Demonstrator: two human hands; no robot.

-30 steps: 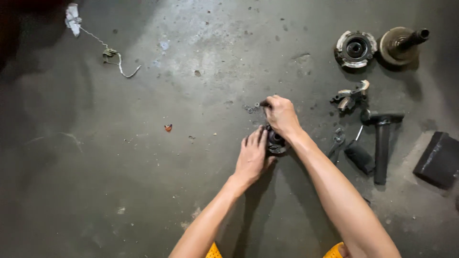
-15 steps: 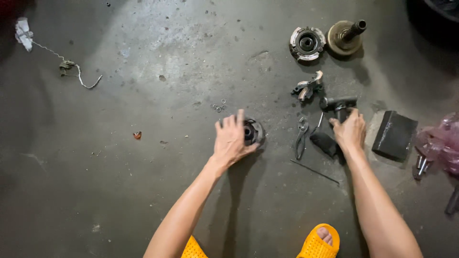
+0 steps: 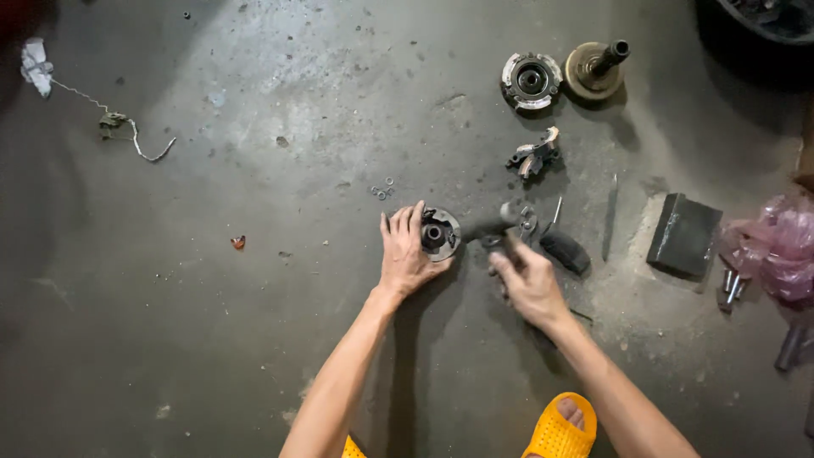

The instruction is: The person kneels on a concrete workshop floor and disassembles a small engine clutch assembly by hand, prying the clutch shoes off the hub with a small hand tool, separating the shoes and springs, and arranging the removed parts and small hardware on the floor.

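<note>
The right hand [image 3: 527, 284] has come back from the tools and now grips a dark metal hammer [image 3: 500, 231]. The left hand [image 3: 405, 254] presses flat on the round grey metal hub [image 3: 439, 233] on the floor. A bad swing could hit those fingers.

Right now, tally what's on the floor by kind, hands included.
Round metal hub parts: 3 (one under the left hand at, one, one with a shaft)
Black-handled tool held by the right hand: 1
Black-handled pliers: 1
Dark block: 1
Pink plastic bag: 1
Orange sandal: 1
Total: 8
</note>
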